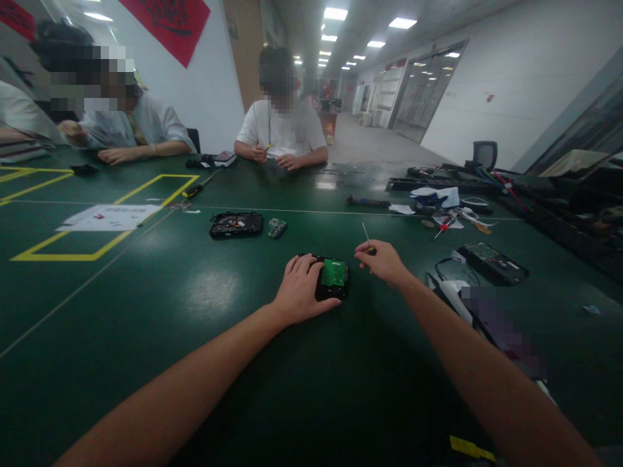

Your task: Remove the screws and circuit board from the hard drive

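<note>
My left hand (302, 288) spans a black hard drive (321, 293) lying flat on the green table, fingers over its far side and thumb along its near edge. A green circuit board (334, 272) shows on the drive's upper face, right of my fingers. Just to the right, my right hand (382, 261) is closed around a small screwdriver (372, 250); its thin metal shaft points up, away from the drive. Part of the handle is hidden by my fingers. Beyond the drive lie an open black casing (236, 224) and a small loose circuit board (277, 227).
Two co-workers sit across the table (146, 337). On the right are another black drive (491, 263), a white device with a cable (457, 295), and scattered tools (445, 224). A yellow-handled screwdriver (195, 189) and a paper sheet (109, 218) lie at left.
</note>
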A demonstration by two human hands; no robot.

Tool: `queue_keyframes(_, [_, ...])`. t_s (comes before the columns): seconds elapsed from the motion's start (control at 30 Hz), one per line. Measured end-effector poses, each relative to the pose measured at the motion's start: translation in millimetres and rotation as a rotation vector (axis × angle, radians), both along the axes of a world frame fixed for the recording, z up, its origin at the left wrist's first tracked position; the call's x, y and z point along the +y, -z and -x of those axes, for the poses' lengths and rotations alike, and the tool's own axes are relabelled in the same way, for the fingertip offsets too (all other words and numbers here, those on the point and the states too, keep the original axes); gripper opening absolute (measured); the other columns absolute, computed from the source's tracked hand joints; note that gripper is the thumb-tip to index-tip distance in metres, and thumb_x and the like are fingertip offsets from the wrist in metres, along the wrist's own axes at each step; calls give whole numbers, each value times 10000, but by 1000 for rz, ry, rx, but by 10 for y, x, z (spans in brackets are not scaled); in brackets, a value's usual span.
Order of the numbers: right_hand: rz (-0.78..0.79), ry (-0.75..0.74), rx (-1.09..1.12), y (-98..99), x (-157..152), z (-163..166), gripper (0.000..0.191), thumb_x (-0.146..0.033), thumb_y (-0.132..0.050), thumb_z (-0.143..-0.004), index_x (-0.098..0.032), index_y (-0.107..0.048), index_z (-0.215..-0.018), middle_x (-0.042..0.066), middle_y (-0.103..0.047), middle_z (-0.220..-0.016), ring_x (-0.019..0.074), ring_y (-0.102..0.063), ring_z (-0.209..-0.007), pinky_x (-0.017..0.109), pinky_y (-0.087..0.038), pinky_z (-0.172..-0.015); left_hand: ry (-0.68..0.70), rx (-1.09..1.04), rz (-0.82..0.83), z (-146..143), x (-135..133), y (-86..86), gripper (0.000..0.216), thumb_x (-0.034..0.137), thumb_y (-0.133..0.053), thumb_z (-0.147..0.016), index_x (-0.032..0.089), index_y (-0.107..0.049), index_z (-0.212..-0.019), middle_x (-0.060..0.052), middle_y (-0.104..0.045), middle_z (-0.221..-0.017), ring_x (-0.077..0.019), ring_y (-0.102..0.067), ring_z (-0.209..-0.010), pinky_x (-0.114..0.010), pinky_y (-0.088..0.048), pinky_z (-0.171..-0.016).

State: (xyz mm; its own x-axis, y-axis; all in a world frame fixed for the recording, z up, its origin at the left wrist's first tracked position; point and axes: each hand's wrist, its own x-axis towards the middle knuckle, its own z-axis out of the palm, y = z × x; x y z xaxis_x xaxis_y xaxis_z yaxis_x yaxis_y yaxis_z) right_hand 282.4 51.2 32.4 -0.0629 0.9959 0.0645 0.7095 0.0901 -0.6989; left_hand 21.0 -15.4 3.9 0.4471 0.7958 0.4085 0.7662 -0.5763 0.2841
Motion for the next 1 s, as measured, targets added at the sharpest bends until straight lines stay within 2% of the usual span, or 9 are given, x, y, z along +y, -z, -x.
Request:
queue_keyframes(0.1, [-43,-114,-56,-108,-47,179,120,-279,-654,-952,-213,-727,-1022,25,-764,-834,159,-712,-708,257,-542,-654,41,-8,13,21,38,4,862,708,-729,-786,178,-514,-1431,-171,-562,-1453,-374,-451,-1437,-586,-246,-1267])
queue_keyframes(0.2, [-103,-217,-152,-171,-67,320,52,-260,-690,-931,-230,-732,-927,32,-765,-972,185,-703,-888,297,-527,-818,102,-18,34,59,71,-12,853,692,-733,-797,194,-499,-1449,-160,-563,-1474,-367,-445,-1452,-581,-259,-1263])
queue_keyframes(0.27, [-123,-275,-218,-182,-70,385,32,-244,-710,-917,-223,-729,-901,42,-751,-989,199,-683,-931,312,-502,-857,133,-23,45,79,82,-21,831,676,-729,-812,206,-494,-1456,-149,-563,-1482,-360,-442,-1458,-574,-269,-1261])
queue_keyframes(0.53, [-161,-428,-404,-207,-85,518,14,-202,-754,-896,-206,-745,-886,59,-689,-949,214,-640,-925,306,-450,-849,80,-20,7,54,42,11,719,649,-743,-814,217,-566,-1361,-139,-590,-1430,-365,-455,-1419,-583,-266,-1252])
queue_keyframes(0.8, [-171,-468,-460,-208,-104,585,19,-195,-748,-911,-185,-764,-906,77,-686,-962,221,-641,-953,305,-443,-853,75,-28,-12,70,28,28,604,611,-729,-848,241,-613,-1311,-125,-573,-1392,-359,-475,-1361,-580,-304,-1217])
queue_keyframes(1.0, [-187,-471,-445,-219,-86,558,43,-206,-732,-925,-183,-764,-907,72,-700,-973,211,-646,-957,298,-446,-867,65,-20,0,57,12,0,565,600,-732,-846,216,-621,-1245,-128,-575,-1384,-359,-467,-1359,-581,-295,-1221])
